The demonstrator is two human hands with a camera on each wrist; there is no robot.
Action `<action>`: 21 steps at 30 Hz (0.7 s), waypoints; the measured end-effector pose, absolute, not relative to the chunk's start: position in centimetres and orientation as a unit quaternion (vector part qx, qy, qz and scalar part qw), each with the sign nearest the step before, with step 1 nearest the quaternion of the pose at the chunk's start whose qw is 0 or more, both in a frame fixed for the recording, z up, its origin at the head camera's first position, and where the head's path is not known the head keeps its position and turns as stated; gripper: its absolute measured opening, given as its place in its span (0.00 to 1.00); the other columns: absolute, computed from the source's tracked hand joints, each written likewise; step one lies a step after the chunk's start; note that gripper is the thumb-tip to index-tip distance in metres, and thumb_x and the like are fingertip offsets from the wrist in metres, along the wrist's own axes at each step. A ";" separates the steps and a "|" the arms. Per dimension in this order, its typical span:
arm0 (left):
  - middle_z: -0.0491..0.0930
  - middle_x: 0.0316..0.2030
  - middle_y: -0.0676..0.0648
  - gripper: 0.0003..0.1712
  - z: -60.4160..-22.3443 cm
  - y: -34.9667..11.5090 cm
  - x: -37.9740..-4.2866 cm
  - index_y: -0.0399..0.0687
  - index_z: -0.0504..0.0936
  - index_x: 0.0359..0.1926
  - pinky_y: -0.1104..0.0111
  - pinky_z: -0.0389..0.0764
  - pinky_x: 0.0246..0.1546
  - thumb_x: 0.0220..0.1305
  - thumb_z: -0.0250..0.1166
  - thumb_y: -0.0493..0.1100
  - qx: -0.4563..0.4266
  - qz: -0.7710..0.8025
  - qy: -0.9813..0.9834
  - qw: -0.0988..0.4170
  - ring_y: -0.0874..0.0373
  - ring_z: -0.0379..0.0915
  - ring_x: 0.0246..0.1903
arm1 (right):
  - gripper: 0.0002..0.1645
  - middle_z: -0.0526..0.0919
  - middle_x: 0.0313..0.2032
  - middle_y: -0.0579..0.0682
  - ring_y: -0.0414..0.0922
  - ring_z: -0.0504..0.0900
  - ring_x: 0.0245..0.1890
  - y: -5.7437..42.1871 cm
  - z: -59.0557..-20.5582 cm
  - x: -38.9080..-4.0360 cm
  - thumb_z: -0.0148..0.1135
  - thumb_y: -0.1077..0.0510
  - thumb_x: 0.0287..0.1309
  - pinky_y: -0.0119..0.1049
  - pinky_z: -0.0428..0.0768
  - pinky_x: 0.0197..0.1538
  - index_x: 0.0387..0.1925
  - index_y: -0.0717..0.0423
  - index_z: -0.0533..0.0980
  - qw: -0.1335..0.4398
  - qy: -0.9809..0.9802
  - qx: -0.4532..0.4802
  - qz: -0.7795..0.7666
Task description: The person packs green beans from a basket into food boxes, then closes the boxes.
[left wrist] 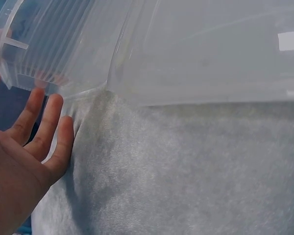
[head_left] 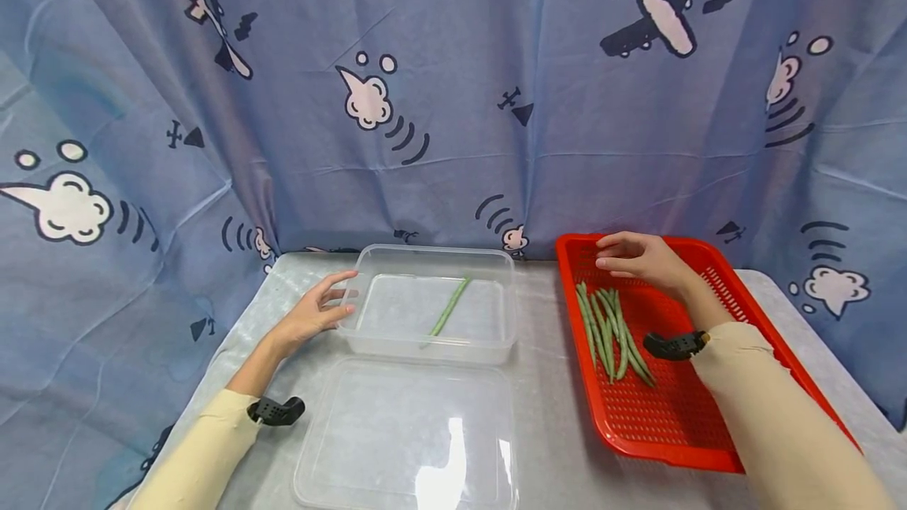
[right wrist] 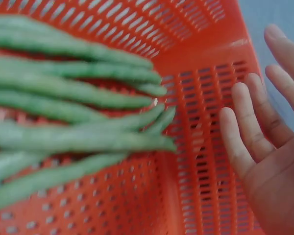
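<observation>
A clear plastic container (head_left: 432,352) stands on the table with a single green bean (head_left: 450,307) lying slantwise inside. At its left wall is my left hand (head_left: 316,313), fingers spread and fingertips at the side; the left wrist view shows the fingers (left wrist: 49,120) extended by the ribbed wall. Several green beans (head_left: 611,333) lie bunched in a red perforated basket (head_left: 659,419) on the right. Over the basket's far part hovers my right hand (head_left: 643,260), holding nothing. In the right wrist view its fingers (right wrist: 252,122) are apart from the bean ends (right wrist: 152,142).
A clear flat lid (head_left: 404,431) lies on the table in front of the container. The grey-white tabletop (head_left: 542,415) shows between container and basket. A blue printed curtain (head_left: 453,101) hangs directly behind the table and along its sides.
</observation>
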State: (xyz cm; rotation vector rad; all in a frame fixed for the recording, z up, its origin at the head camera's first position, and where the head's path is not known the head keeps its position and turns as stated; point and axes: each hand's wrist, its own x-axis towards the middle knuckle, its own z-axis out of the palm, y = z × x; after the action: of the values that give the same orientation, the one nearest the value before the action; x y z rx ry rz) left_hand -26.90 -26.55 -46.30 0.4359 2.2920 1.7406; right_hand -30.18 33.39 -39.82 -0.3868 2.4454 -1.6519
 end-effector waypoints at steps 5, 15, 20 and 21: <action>0.60 0.70 0.28 0.37 -46.4 -26.5 -26.9 0.47 0.58 0.78 0.55 0.75 0.44 0.74 0.61 0.35 0.149 0.596 0.780 0.116 0.33 0.56 0.68 | 0.34 0.74 0.60 0.69 0.43 0.81 0.50 34.7 -40.8 -29.6 0.69 0.62 0.65 0.43 0.81 0.51 0.67 0.70 0.67 0.106 0.838 -0.133 -0.519; 0.55 0.72 0.29 0.36 -46.5 -26.6 -27.1 0.50 0.59 0.78 0.55 0.74 0.45 0.74 0.61 0.37 0.152 0.592 0.784 0.114 0.33 0.53 0.70 | 0.38 0.73 0.61 0.70 0.64 0.73 0.59 37.0 -43.0 -28.1 0.72 0.58 0.62 0.44 0.79 0.50 0.69 0.67 0.67 0.126 0.879 -0.130 -0.441; 0.55 0.73 0.29 0.37 -46.4 -26.6 -27.1 0.49 0.59 0.78 0.55 0.75 0.45 0.74 0.62 0.38 0.151 0.592 0.783 0.115 0.33 0.52 0.70 | 0.39 0.80 0.51 0.68 0.53 0.82 0.48 37.7 -44.1 -28.0 0.74 0.62 0.59 0.43 0.83 0.45 0.67 0.71 0.67 0.143 0.868 -0.122 -0.460; 0.55 0.73 0.29 0.37 -46.4 -26.6 -27.1 0.49 0.59 0.78 0.55 0.75 0.45 0.74 0.62 0.38 0.150 0.592 0.783 0.116 0.33 0.52 0.70 | 0.40 0.80 0.49 0.68 0.51 0.83 0.45 37.8 -44.3 -28.0 0.74 0.63 0.58 0.44 0.83 0.44 0.67 0.72 0.67 0.147 0.863 -0.119 -0.469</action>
State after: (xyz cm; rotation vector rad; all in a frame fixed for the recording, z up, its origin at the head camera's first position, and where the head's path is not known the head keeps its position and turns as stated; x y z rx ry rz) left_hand -27.07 -26.59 -46.40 0.4401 2.2950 1.7339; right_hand -28.01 37.79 -44.28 -0.3434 2.4825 -1.3488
